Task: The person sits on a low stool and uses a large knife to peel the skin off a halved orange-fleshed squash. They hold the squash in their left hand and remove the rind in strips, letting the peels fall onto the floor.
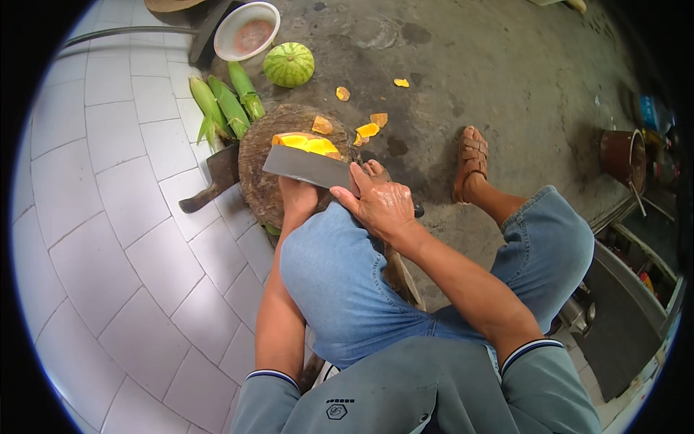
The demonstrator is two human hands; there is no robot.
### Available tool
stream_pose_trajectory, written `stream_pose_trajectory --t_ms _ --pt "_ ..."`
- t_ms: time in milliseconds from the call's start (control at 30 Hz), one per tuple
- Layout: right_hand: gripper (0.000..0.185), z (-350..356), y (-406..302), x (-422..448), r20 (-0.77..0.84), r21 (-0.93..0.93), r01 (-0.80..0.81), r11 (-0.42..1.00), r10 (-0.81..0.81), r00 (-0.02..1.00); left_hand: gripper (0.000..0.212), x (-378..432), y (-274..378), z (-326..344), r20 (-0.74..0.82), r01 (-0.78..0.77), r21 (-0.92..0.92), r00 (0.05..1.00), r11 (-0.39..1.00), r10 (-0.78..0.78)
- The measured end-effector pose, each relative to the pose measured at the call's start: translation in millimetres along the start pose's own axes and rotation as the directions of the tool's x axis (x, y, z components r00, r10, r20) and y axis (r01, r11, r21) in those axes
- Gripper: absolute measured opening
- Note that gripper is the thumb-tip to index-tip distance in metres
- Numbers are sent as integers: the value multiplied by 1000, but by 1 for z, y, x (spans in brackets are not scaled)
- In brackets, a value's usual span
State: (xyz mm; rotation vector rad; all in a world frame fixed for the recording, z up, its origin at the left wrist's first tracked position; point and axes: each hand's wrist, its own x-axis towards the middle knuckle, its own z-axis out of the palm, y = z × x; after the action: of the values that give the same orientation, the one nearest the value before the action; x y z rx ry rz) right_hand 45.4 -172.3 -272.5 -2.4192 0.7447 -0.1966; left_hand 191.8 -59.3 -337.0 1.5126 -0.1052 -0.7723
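My right hand (pixel 382 209) grips the handle of a cleaver, its broad grey blade (pixel 309 168) pointing left over a round wooden chopping block (pixel 257 179). Just beyond the blade lies a piece of pumpkin (pixel 303 142) with bright yellow flesh, on the block. My left hand (pixel 297 194) reaches in under the blade from the near side. The blade hides its fingers, so its hold on the pumpkin cannot be made out. A cut scrap of rind (pixel 322 125) rests on the block's far part. More yellow-orange peelings (pixel 368 130) are scattered on the floor to the right.
A second cleaver (pixel 214 176) leans at the block's left edge. Unhusked corn ears (pixel 227 108), a striped green round squash or melon (pixel 289 65) and a white plastic basket (pixel 247 31) sit beyond. A brown bucket (pixel 615 157) stands far right. My sandaled foot (pixel 470 163) is on the concrete.
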Motion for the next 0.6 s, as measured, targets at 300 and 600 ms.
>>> stream_pose_trajectory --t_ms 300,600 --pt "61 -5 -14 21 217 -12 -153 988 152 964 32 -3 9 6 -81 62 148 995 987 -51" --pt "62 -13 -7 54 367 2 -257 966 239 899 34 -16 28 16 -49 142 116 989 983 -137"
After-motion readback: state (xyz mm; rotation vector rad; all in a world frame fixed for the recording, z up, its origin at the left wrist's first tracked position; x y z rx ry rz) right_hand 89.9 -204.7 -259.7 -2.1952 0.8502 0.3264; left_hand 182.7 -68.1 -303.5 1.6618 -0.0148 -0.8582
